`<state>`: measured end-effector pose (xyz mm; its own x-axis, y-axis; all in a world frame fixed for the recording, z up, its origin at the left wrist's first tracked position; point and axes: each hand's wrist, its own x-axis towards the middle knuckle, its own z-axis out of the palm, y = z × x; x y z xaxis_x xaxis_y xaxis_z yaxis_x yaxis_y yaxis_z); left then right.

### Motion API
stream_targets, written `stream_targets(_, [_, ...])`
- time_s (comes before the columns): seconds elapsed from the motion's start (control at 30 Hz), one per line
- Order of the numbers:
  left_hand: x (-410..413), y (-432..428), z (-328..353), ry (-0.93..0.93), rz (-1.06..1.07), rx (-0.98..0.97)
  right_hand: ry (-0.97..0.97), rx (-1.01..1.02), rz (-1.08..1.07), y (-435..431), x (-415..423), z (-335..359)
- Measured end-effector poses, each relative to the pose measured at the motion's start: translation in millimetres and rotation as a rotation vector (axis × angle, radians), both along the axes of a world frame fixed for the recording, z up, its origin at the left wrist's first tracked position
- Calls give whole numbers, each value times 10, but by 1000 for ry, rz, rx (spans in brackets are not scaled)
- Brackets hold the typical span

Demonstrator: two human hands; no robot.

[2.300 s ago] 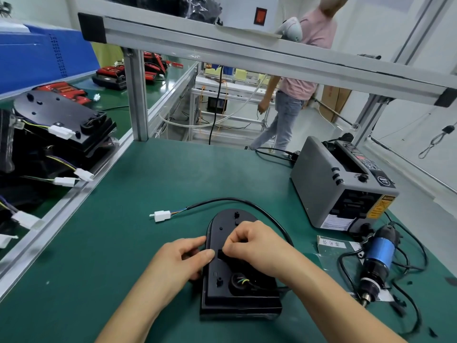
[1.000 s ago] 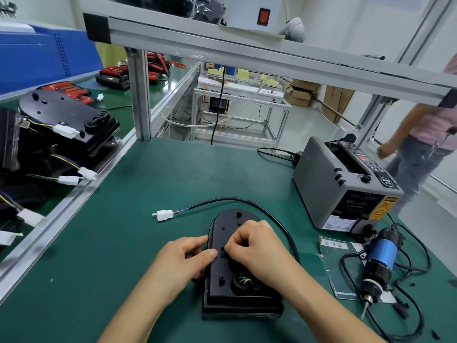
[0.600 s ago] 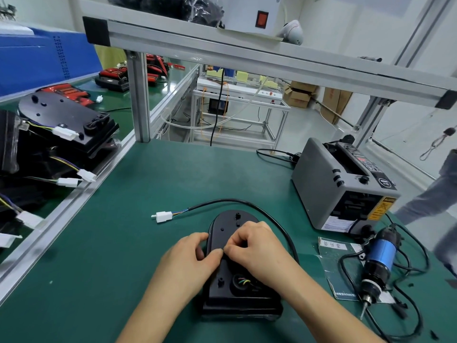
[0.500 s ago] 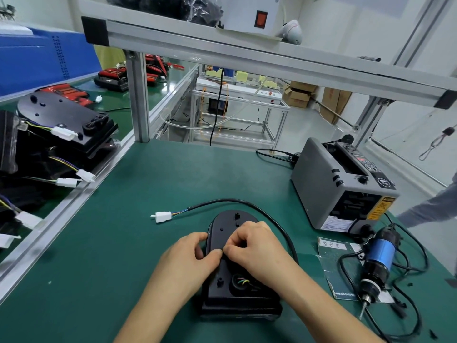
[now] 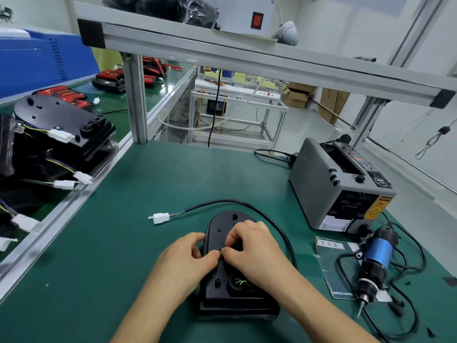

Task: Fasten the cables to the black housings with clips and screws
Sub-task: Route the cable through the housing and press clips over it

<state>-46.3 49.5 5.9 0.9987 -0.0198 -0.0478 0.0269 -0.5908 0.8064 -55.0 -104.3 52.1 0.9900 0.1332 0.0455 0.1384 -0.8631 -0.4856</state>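
Green bench mat [image 5: 123, 243], one. Black housing [image 5: 222, 290], one, flat on the mat near its front edge, rounded end away from the person. One round opening [image 5: 238, 282] in its top face shows coloured wires. Black cable [image 5: 222, 201], one, arcing from the housing's right side round behind it to one white connector [image 5: 161, 217], which lies on the mat to the left.

Left hand [image 5: 185, 261], one: thumb on the housing's top face, fingers curled at its left edge, gripping it. Right hand [image 5: 254, 248], one: fingers curled, tips down on the housing's middle, meeting the left thumb; whether they pinch anything is hidden.

Grey tape dispenser [image 5: 321, 184], one, at the right rear. Blue electric screwdriver [image 5: 377, 256], one, lying in front of it with its cord, just beside one clear bag [image 5: 331, 268]. Stacked black housings [image 5: 61, 120] on the left bench, number unclear, with at least four white plugs [image 5: 61, 136] showing.
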Motion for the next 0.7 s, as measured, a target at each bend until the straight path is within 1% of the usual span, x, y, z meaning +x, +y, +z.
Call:
stream_targets(0.17, [6, 18, -18, 8, 0, -20, -44, 88, 75, -73, -90, -2])
stream_targets(0.23, [4, 22, -25, 9, 0, -21, -92, 61, 130, -118, -153, -24])
stream_targets(0.4, [0, 18, 4, 17, 0, -26, -307, -68, 246, -184, -284, -69])
stream_targets(0.57, [-27, 19, 49, 46, -5, -36, -242, -124, 266, -224, -275, -54])
stream_targets(0.7, [-49, 30, 80, 70, -11, -71, -255, -134, 257, -233, -295, -71])
